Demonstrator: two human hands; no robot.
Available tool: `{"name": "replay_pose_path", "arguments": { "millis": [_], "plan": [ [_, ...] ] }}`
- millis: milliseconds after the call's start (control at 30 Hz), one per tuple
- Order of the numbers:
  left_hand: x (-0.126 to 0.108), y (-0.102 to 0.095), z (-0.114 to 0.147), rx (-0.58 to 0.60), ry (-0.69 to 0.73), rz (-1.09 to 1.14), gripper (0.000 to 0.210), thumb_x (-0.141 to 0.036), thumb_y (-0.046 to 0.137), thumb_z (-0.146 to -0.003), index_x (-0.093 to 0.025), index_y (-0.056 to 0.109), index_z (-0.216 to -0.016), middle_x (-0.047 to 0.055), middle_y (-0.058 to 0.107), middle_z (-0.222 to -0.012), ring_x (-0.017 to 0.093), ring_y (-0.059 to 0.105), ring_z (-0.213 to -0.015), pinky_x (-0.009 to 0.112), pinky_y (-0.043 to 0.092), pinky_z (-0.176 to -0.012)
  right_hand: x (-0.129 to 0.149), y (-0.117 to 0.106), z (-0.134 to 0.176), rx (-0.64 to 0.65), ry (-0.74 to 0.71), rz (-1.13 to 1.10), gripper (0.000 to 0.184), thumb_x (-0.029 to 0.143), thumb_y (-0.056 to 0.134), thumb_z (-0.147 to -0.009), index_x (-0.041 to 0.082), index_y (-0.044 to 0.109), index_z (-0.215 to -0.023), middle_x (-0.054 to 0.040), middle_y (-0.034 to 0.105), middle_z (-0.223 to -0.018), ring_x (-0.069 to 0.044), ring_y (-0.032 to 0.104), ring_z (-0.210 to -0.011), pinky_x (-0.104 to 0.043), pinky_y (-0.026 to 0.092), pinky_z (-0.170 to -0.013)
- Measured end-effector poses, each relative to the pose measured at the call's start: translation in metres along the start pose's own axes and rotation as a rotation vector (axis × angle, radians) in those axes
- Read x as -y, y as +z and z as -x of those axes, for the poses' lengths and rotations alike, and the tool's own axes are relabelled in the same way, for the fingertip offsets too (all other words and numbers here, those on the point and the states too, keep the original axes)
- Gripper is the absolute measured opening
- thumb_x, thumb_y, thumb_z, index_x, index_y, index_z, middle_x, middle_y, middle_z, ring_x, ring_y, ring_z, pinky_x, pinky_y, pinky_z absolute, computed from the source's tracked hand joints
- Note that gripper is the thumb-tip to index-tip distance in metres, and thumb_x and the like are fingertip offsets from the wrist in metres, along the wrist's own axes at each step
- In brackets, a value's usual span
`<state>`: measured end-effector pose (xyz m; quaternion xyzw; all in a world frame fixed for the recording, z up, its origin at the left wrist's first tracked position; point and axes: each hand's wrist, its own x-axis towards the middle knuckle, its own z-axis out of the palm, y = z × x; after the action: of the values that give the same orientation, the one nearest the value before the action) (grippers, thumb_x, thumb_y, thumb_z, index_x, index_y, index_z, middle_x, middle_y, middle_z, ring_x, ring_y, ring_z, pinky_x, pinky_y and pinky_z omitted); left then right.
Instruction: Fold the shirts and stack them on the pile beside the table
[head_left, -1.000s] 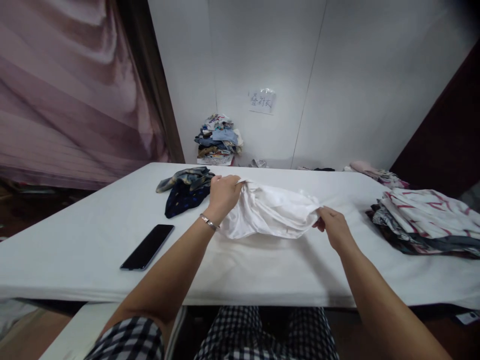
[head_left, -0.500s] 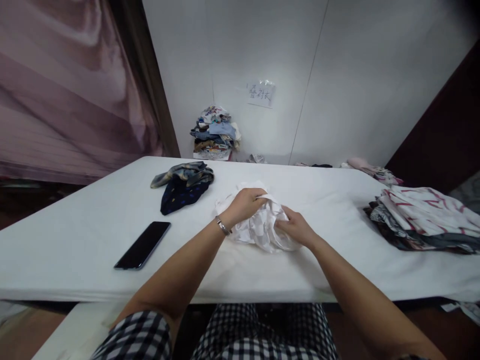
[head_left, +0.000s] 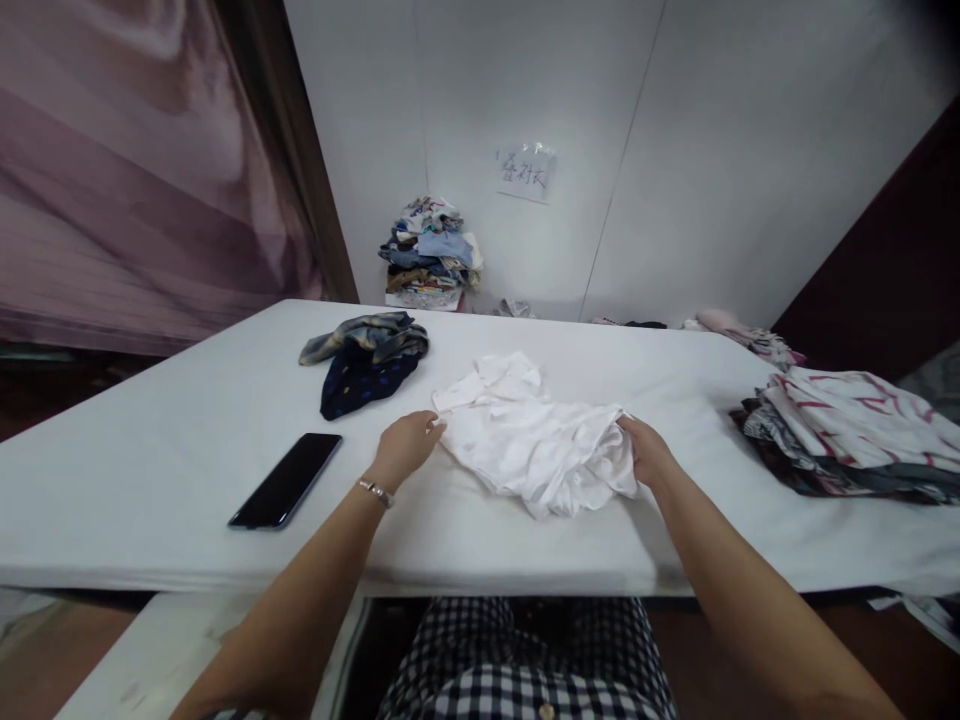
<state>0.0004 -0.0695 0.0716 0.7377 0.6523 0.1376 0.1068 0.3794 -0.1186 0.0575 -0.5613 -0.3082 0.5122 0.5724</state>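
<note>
A crumpled white shirt [head_left: 536,440] lies on the white-covered table [head_left: 360,530] in front of me, loosely spread with its folds bunched toward the right. My left hand [head_left: 407,445], with a silver bracelet at the wrist, pinches the shirt's left edge between thumb and fingers. At the other end, my right hand [head_left: 648,452] grips the bunched fabric, its fingertips partly hidden by the cloth.
Left of the shirt lie a black phone [head_left: 286,482] and crumpled dark garments [head_left: 367,370]. A stack of folded clothes [head_left: 862,425] sits at the right. Behind the table stands a clothes pile [head_left: 431,255] by the wall, below a handwritten sign [head_left: 525,173].
My hands have moved apart, the left to the left and the right to the right. The bunched white shirt is now spread wider between them.
</note>
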Motion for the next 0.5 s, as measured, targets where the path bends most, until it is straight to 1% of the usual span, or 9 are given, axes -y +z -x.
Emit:
{"name": "replay_pose_path", "arguments": {
  "millis": [33, 100, 167, 200, 233, 300, 367, 433, 500],
  "plan": [
    [-0.006, 0.001, 0.011, -0.040, 0.021, 0.077, 0.032, -0.041, 0.045, -0.090, -0.022, 0.067, -0.103, 0.007, 0.072, -0.104, 0.023, 0.064, -0.094, 0.030, 0.045, -0.077, -0.002, -0.001, 0.002, 0.001, -0.013, 0.063, 0.038, 0.037, 0.071, -0.067, 0.020, 0.064, -0.100, -0.0079, 0.074, -0.091, -0.029, 0.069, -0.091, -0.041, 0.056, -0.074],
    [-0.026, 0.005, 0.037, -0.040, 0.097, 0.211, 0.035, -0.048, 0.043, -0.091, -0.024, 0.068, -0.096, 0.003, 0.072, -0.095, 0.021, 0.064, -0.086, 0.029, 0.045, -0.074, -0.002, -0.001, 0.009, -0.062, -0.086, 0.211, 0.051, 0.036, 0.071, -0.066, 0.022, 0.063, -0.115, -0.0090, 0.072, -0.107, -0.030, 0.067, -0.101, -0.043, 0.055, -0.083],
    [-0.051, 0.016, 0.061, 0.050, 0.176, 0.272, 0.038, -0.054, 0.046, -0.089, -0.024, 0.068, -0.093, 0.002, 0.071, -0.091, 0.020, 0.063, -0.083, 0.030, 0.045, -0.074, 0.001, 0.001, 0.017, -0.135, -0.225, 0.376, 0.060, 0.032, 0.071, -0.066, 0.024, 0.060, -0.124, -0.0091, 0.064, -0.127, -0.031, 0.059, -0.118, -0.046, 0.047, -0.100],
    [-0.063, 0.023, 0.071, 0.089, 0.204, 0.278, 0.039, -0.056, 0.049, -0.087, -0.024, 0.067, -0.097, 0.002, 0.070, -0.094, 0.020, 0.063, -0.086, 0.030, 0.046, -0.075, 0.003, 0.003, 0.021, -0.131, -0.309, 0.454, 0.062, 0.030, 0.070, -0.067, 0.024, 0.059, -0.127, -0.0080, 0.058, -0.135, -0.030, 0.052, -0.127, -0.046, 0.041, -0.107],
    [-0.073, 0.031, 0.078, 0.111, 0.227, 0.275, 0.040, -0.057, 0.053, -0.085, -0.024, 0.066, -0.103, 0.003, 0.069, -0.098, 0.021, 0.063, -0.089, 0.031, 0.046, -0.076, 0.006, 0.006, 0.025, -0.087, -0.388, 0.524, 0.063, 0.029, 0.068, -0.068, 0.025, 0.057, -0.130, -0.0063, 0.053, -0.142, -0.029, 0.046, -0.133, -0.046, 0.035, -0.112],
    [-0.087, 0.046, 0.084, 0.115, 0.254, 0.251, 0.038, -0.049, 0.058, -0.084, -0.022, 0.063, -0.110, 0.005, 0.067, -0.103, 0.023, 0.062, -0.095, 0.033, 0.046, -0.079, 0.011, 0.012, 0.033, 0.071, -0.508, 0.633, 0.062, 0.028, 0.064, -0.072, 0.028, 0.055, -0.133, -0.0031, 0.048, -0.146, -0.026, 0.040, -0.138, -0.046, 0.030, -0.116],
    [-0.095, 0.057, 0.084, 0.096, 0.269, 0.217, 0.025, -0.036, 0.057, -0.086, -0.019, 0.063, -0.103, 0.006, 0.066, -0.099, 0.024, 0.062, -0.094, 0.034, 0.047, -0.080, 0.017, 0.020, 0.040, 0.194, -0.614, 0.732, 0.055, 0.030, 0.062, -0.077, 0.029, 0.058, -0.131, -0.0024, 0.048, -0.146, -0.026, 0.041, -0.137, -0.047, 0.030, -0.116],
    [-0.100, 0.063, 0.082, 0.058, 0.304, 0.232, 0.012, -0.025, 0.053, -0.088, -0.017, 0.062, -0.088, 0.007, 0.065, -0.092, 0.022, 0.061, -0.088, 0.034, 0.047, -0.078, 0.023, 0.029, 0.045, 0.214, -0.722, 0.822, 0.046, 0.033, 0.062, -0.079, 0.028, 0.063, -0.125, -0.0041, 0.051, -0.144, -0.027, 0.044, -0.135, -0.049, 0.032, -0.114],
    [-0.104, 0.064, 0.084, -0.033, 0.386, 0.343, 0.010, -0.019, 0.050, -0.088, -0.017, 0.059, -0.084, 0.007, 0.064, -0.093, 0.020, 0.061, -0.089, 0.033, 0.048, -0.080, 0.030, 0.041, 0.049, 0.223, -0.771, 0.855, 0.041, 0.035, 0.062, -0.081, 0.028, 0.065, -0.122, -0.0056, 0.055, -0.140, -0.027, 0.048, -0.130, -0.049, 0.037, -0.111]
  ]
}}
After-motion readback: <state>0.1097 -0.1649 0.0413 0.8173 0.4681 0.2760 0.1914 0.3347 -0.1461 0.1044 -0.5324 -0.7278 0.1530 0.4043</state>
